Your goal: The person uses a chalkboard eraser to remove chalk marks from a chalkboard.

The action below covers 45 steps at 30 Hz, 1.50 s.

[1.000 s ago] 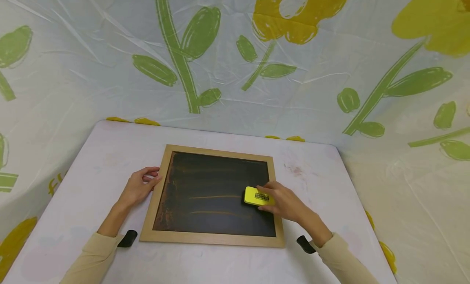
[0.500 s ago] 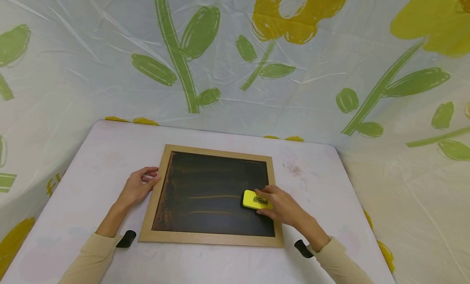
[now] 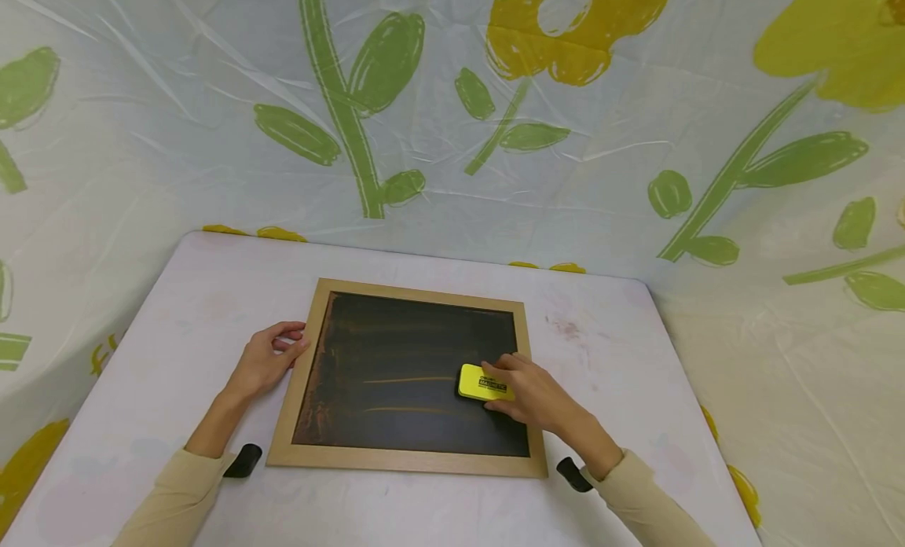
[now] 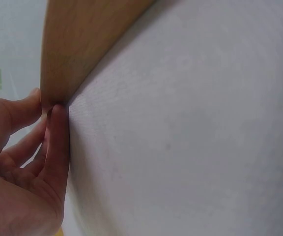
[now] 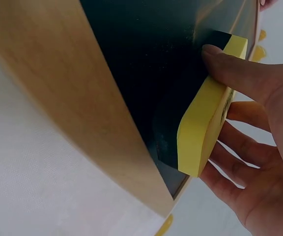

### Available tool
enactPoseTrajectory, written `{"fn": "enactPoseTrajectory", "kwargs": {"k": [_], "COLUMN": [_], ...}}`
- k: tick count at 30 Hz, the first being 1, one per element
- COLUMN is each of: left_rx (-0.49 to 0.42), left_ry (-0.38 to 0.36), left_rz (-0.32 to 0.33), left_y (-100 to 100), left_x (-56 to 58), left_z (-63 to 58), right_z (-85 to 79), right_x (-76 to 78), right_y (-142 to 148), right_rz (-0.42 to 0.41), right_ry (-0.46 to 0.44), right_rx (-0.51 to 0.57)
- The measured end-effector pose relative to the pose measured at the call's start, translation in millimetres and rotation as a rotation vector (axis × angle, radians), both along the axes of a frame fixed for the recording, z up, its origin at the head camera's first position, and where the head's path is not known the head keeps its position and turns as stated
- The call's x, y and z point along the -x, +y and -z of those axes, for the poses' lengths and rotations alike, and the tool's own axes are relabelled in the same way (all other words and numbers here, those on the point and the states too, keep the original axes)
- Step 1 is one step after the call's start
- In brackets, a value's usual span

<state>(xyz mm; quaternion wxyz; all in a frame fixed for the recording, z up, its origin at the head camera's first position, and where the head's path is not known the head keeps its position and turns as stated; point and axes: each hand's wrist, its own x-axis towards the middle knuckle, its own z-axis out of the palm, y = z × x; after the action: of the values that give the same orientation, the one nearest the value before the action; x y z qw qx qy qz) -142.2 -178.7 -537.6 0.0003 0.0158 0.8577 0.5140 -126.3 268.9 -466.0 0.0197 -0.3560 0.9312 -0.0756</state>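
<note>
A small chalkboard (image 3: 417, 358) in a light wooden frame lies flat on the table. Two thin orange lines (image 3: 410, 410) run across its dark surface, with reddish smears along the left side. My right hand (image 3: 533, 390) grips a yellow board eraser (image 3: 484, 383) with a dark felt layer, over the right part of the board. In the right wrist view, the thumb is on the eraser's near side and the fingers on its far side. My left hand (image 3: 267, 357) holds the frame's left edge. The left wrist view has thumb and fingertips pinching the wooden frame (image 4: 77, 49).
The table (image 3: 396, 508) has a pale cover with reddish smudges (image 3: 568, 327) right of the board. Behind and around it hangs a cloth (image 3: 452, 217) printed with yellow flowers and green leaves. Black pieces (image 3: 243, 460) show at both sleeve cuffs.
My right hand has slid the eraser a little to the left over the board. The left hand stays on the frame's left edge, and the two orange lines look much the same.
</note>
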Motion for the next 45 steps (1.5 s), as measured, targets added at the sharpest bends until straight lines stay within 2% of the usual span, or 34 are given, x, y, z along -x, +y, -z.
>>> {"fn": "enactPoseTrajectory", "kwargs": {"k": [7,17,26,45], "left_rx": [0.013,-0.004,0.014,0.009], "left_ry": [-0.016,0.029,0.003,-0.007], "left_rz": [-0.005,-0.017,-0.01,-0.007], "left_y": [1,3,1,2], "left_x": [-0.1,-1.3,-0.9,-0.3], "left_z": [0.0,-0.1,-0.4,-2.7], "right_z": [3.5,3.8,6.8,2.8], "right_x": [2.1,5.3,12.1,20.2], "right_y": [-6,-15,-24,-47], "right_rz": [-0.002,-0.032,-0.07,-0.085], "right_ry": [0.005,0.019,0.031,-0.014], "right_rx": [-0.007,0.023,0.019,0.008]}}
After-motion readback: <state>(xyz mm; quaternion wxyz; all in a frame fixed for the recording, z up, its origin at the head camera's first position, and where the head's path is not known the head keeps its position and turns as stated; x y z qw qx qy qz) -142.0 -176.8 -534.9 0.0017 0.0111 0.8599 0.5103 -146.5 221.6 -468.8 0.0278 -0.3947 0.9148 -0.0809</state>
